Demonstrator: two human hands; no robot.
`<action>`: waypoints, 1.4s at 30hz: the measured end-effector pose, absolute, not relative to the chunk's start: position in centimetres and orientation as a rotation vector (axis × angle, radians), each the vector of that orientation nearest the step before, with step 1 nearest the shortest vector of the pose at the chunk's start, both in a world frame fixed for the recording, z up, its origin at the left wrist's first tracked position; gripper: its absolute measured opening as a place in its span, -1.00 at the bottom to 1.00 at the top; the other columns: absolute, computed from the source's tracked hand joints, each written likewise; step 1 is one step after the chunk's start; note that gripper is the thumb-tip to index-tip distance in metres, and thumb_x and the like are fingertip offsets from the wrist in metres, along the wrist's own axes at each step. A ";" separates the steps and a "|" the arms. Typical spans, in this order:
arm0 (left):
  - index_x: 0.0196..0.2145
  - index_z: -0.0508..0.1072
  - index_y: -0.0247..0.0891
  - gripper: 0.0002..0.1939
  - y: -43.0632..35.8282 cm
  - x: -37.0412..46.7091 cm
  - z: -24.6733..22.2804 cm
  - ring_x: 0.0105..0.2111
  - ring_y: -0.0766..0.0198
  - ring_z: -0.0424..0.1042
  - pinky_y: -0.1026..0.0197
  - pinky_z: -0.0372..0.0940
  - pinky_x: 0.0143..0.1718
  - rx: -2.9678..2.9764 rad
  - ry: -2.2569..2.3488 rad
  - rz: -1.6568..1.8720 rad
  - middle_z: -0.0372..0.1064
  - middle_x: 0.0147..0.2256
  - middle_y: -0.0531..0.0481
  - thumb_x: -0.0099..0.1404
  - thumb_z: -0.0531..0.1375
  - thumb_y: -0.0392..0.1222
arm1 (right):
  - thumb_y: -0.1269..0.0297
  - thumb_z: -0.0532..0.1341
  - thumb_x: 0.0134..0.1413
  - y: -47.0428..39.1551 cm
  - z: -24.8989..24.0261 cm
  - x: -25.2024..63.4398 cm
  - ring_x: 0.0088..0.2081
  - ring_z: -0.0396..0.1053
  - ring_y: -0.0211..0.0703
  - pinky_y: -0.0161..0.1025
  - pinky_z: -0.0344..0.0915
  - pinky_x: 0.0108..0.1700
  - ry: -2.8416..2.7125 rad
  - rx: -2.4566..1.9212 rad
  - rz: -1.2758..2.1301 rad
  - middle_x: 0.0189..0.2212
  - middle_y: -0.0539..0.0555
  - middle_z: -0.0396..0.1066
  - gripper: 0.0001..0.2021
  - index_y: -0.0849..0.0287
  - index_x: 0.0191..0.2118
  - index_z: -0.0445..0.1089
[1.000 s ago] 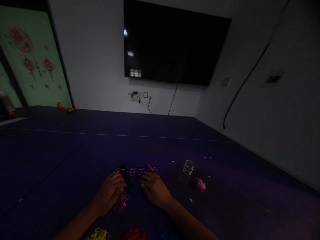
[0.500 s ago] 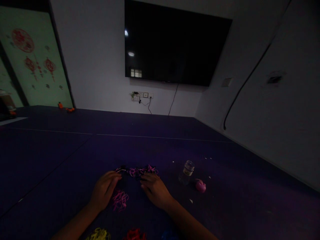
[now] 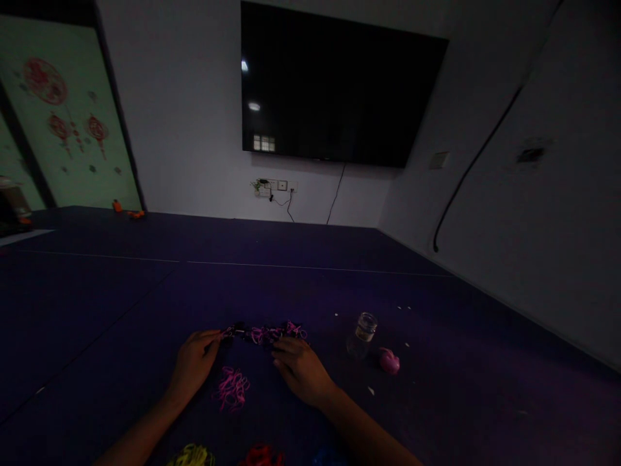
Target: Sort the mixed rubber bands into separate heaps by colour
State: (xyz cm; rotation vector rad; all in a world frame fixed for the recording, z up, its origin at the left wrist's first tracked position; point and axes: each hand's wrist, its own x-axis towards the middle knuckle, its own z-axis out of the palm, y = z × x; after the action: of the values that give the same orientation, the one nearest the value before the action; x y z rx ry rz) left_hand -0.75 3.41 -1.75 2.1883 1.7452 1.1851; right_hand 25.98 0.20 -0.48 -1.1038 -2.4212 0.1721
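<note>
A row of tangled pink and black bands [image 3: 262, 334] lies across the dark purple surface [image 3: 145, 291]. At its left end is my left hand [image 3: 195, 359], fingertips close together at some pink strands; whether it grips them is too dark to tell. My right hand [image 3: 303, 372] rests at the row's right part, fingers bent over the bands, and a hold on them cannot be made out. Between the hands and nearer to me is a loose pile of pink bands [image 3: 231, 389].
Yellow bands [image 3: 193, 455], red bands [image 3: 262, 455] and dim blue bands [image 3: 327, 457] lie along the near edge. To the right stand a clear glass jar [image 3: 363, 335] and a pink object [image 3: 389, 361]. White scraps are scattered around them.
My left hand has shifted a little to the left, showing more of the row's left end and the pink pile. My right hand has barely moved.
</note>
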 end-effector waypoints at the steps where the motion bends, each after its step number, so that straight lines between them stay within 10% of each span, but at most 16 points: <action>1: -0.37 0.57 -0.19 -0.62 3.5 -0.8 -1.7 -0.23 0.09 0.49 0.00 0.38 -0.13 2.163 1.737 1.190 0.54 -0.30 -0.08 0.22 -0.01 0.00 | 0.32 0.00 0.23 0.2 -0.5 26.0 0.05 0.26 -0.12 -0.15 0.18 0.09 -2.419 -1.106 0.176 -0.02 0.10 0.39 -0.72 0.14 -0.08 0.42; 34: -0.26 0.55 -0.22 -0.53 3.6 -1.0 -1.5 -0.12 0.08 0.43 -0.01 0.25 0.02 1.737 1.549 1.384 0.50 -0.17 -0.11 0.20 0.02 0.16 | 0.33 0.00 0.22 0.2 -0.5 25.9 0.07 0.25 -0.11 -0.15 0.20 0.10 -2.396 -1.066 0.206 0.00 0.10 0.38 -0.72 0.16 -0.11 0.45; 42: -0.11 0.48 -0.11 -0.65 2.4 -0.1 -0.9 -0.02 0.12 0.33 -0.08 0.20 0.07 2.293 1.342 1.292 0.46 -0.11 -0.04 0.31 0.00 0.01 | 0.27 0.00 0.23 -0.1 -0.2 26.1 0.14 0.17 -0.10 -0.10 0.15 0.14 -2.447 -1.065 0.147 0.15 0.13 0.21 -0.62 0.12 0.14 0.24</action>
State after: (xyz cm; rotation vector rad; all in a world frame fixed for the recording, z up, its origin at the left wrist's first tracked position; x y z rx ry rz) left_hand -0.09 2.39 -0.86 2.2931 1.3418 1.2916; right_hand 26.08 -0.13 -0.22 -1.0648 -2.4469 0.1473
